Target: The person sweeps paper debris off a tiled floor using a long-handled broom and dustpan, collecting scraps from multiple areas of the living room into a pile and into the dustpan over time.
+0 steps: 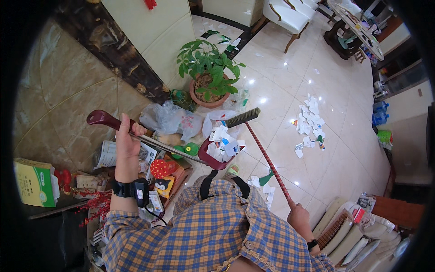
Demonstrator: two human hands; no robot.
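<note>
My left hand [128,144] is wrapped round the dark red grip of a long-handled dustpan [211,157], held to my left. Torn white paper scraps [222,144], some with blue and red print, fill its pan. In my right hand [301,221] is the red striped stick of a broom [267,156]. The broom's bristle head is just above and beside the pan's far edge; whether it touches the floor I cannot tell. A pile of paper scraps [310,121] lies on the tiles to the right. More scraps [268,192] and a green piece are near my feet.
A potted plant [209,88] stands beyond the dustpan, with clear plastic bags [174,120] beside it. Books, a red dotted item [162,168] and other clutter crowd the left. White chairs [290,18] and a table [355,27] are at the back; a cushioned seat [337,226] is at right.
</note>
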